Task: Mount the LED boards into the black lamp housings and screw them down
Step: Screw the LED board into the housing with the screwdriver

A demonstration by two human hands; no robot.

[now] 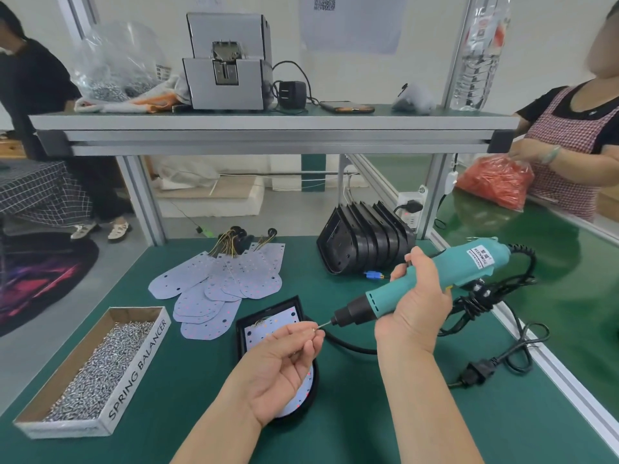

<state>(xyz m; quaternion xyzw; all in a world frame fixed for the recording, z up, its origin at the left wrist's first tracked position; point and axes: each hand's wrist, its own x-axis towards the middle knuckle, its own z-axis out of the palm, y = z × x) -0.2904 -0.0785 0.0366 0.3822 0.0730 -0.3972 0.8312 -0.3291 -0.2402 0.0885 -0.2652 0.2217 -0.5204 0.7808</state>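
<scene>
Left hand [281,360] pinches a small silver screw [315,328] against the teal electric screwdriver [418,286] gripped by right hand [415,303]; next, seat it into the white LED board [268,326].

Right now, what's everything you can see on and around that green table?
table: one, green, under everything
housing: one, black, front middle, board inside
boards: several, pale lilac, piled behind the housing
stack of housings: several, black, back right
screw box: one, cardboard, left, full of silver screws
screwdriver: one, teal, held up at right
plug: one, black, right
feeder: one, grey, on the shelf
phone: one, dark, shelf
red bag: one, held by a person at right
left hand: pinching a tiny screw, it seems, at the driver's tip
right hand: gripping the screwdriver
</scene>
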